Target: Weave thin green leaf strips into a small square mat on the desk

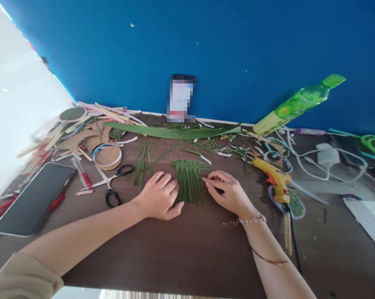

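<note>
On the middle of the table (187, 253), green strips (189, 185) are lying between the loosely open left hand (159, 196) and the narrowed right hand (232, 196), whose hold I cannot tell; light, even pressure should be keeping them snug.

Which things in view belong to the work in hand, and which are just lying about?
Work in hand:
woven green strips, between the left hand and right hand
loose green strips, likely
scissors, possibly

Apparently just lying about:
tilted bottle
white charger
dark-screened phone
</note>
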The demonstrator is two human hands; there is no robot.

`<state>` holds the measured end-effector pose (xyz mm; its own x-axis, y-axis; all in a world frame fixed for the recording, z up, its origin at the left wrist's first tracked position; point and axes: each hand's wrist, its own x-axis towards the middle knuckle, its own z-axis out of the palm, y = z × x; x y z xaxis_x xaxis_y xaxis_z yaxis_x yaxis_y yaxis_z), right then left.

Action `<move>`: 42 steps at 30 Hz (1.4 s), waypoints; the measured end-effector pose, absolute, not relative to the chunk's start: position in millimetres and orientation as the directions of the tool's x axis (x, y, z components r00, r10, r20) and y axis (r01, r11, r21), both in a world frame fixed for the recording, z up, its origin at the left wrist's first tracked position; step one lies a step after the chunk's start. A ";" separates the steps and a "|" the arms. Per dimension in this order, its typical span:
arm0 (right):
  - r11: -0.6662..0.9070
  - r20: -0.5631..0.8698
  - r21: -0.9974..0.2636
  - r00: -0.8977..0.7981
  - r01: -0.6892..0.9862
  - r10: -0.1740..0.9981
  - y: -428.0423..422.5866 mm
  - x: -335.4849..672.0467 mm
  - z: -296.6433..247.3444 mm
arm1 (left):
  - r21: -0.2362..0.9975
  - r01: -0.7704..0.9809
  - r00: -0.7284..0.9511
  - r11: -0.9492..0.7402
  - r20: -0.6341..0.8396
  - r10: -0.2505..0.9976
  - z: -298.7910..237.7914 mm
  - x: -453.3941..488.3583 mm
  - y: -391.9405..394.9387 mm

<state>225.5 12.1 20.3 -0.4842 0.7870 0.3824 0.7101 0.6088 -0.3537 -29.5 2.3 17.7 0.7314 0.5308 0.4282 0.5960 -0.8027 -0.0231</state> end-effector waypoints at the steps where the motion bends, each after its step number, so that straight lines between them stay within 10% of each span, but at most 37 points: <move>1: 0.604 0.376 -0.365 -0.481 0.709 0.792 12.3 225.9 20.1 | -0.022 0.596 0.731 -0.802 0.428 0.531 17.7 -29.4 2.3; 42: 0.557 0.303 -0.454 -0.467 0.696 0.831 17.7 234.3 17.9 | 0.125 0.635 0.689 -0.762 0.356 0.632 20.8 -28.5 2.3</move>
<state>234.3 17.7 17.9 -0.4674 0.8306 0.3027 0.6959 0.5568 -0.4535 -28.5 2.3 20.8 0.6887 0.6317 0.3559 0.6349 -0.7625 0.1248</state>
